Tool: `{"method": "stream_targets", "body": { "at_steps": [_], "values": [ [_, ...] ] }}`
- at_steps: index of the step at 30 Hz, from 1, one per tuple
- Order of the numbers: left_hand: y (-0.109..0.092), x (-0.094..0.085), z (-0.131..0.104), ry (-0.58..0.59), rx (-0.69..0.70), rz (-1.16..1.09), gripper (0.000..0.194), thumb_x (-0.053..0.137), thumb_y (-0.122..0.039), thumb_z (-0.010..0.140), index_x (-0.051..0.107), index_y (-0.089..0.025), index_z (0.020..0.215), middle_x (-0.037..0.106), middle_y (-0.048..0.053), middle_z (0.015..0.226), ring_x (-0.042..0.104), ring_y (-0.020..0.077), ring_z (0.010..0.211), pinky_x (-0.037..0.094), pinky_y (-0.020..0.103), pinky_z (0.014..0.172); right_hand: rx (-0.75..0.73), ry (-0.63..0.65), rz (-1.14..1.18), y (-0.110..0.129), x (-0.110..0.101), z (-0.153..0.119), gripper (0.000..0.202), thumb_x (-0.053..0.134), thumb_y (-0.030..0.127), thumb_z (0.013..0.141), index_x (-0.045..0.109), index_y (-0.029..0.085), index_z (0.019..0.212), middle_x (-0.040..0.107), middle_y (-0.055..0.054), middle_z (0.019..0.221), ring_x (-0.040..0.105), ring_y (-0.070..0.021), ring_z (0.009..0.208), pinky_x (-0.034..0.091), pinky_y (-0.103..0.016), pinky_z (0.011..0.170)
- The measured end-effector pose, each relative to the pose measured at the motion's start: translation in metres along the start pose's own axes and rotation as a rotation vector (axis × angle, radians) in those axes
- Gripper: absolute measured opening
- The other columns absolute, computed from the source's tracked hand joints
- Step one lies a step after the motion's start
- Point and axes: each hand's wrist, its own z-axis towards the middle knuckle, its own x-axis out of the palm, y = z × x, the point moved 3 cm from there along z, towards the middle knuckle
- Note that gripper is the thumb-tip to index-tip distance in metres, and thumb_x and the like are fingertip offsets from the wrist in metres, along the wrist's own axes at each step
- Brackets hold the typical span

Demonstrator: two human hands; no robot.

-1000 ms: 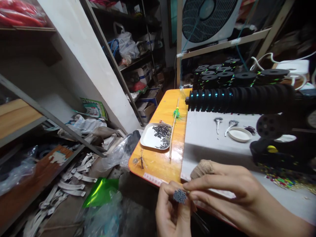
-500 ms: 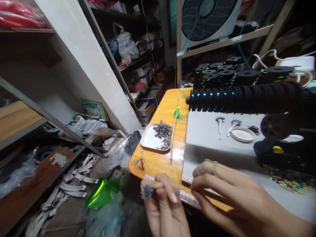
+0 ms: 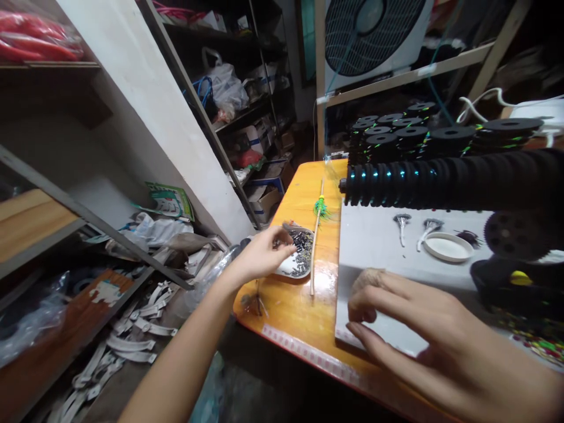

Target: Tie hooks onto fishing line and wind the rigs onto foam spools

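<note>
My left hand [image 3: 264, 254] reaches into a white tray [image 3: 284, 269] at the table's left edge. Its thumb and curled fingers are drawn close together at the small black tube-like pieces [image 3: 302, 239]; anything between the fingertips is hidden. Nearer to me, my right hand [image 3: 409, 320] hovers over the front of the white board [image 3: 379, 258]. That hand's fingers are bent, with a tan covering on one finger. Thumb and index come nearly together there, and whatever they hold is too small to make out. The grey tuft no longer shows.
A stick [image 3: 314, 247] with a green tuft lies beside the tray. Two grey-tipped white bundles [image 3: 402, 226] and a round white dish [image 3: 449, 247] rest on the board. Behind stretches a long black ribbed roller [image 3: 440, 179]. Coloured beads [image 3: 540, 349] lie at the right.
My left hand has moved forward from the table's front edge to the tray, and the grey tuft it held is out of sight. My right hand stays in nearly the same place.
</note>
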Motion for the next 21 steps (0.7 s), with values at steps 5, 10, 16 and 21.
{"method": "stream_targets", "body": {
  "at_steps": [5, 10, 16, 21],
  "values": [
    [0.010, 0.030, 0.036, 0.315, 0.005, 0.192, 0.009, 0.071, -0.023, 0.070, 0.072, -0.016, 0.076, 0.070, 0.001, 0.072, 0.061, 0.0170, 0.068, 0.042, 0.026, 0.061, 0.023, 0.017, 0.051, -0.003, 0.005, -0.003, 0.017, 0.048, 0.008, 0.090, 0.053, 0.023, 0.091, 0.059, -0.001, 0.085, 0.058, -0.0119, 0.076, 0.047, -0.022, 0.067],
    [0.016, 0.039, 0.043, 0.394, -0.006, 0.313, 0.009, 0.071, -0.025, 0.072, 0.070, -0.016, 0.072, 0.071, 0.001, 0.071, 0.064, 0.0168, 0.068, 0.044, 0.026, 0.061, 0.055, 0.061, 0.075, -0.006, 0.006, -0.008, 0.015, 0.047, 0.008, 0.091, 0.051, 0.023, 0.090, 0.059, -0.002, 0.088, 0.058, -0.0125, 0.077, 0.045, -0.024, 0.067],
    [0.022, 0.033, 0.043, 0.381, -0.034, 0.409, 0.021, 0.067, -0.032, 0.087, 0.066, -0.014, 0.077, 0.068, -0.001, 0.074, 0.065, 0.0158, 0.072, 0.052, 0.033, 0.072, 0.071, 0.079, 0.074, -0.006, 0.006, -0.009, 0.014, 0.046, 0.009, 0.091, 0.053, 0.021, 0.089, 0.058, -0.001, 0.085, 0.056, -0.0110, 0.073, 0.044, -0.024, 0.064],
    [0.025, 0.028, 0.040, 0.329, -0.023, 0.389, 0.016, 0.068, -0.029, 0.085, 0.068, -0.014, 0.080, 0.071, 0.001, 0.078, 0.066, 0.0173, 0.076, 0.052, 0.035, 0.076, 0.050, 0.063, 0.054, -0.003, 0.004, -0.006, 0.015, 0.048, 0.009, 0.089, 0.057, 0.020, 0.091, 0.059, -0.001, 0.082, 0.056, -0.0114, 0.070, 0.046, -0.023, 0.062]
  ]
}}
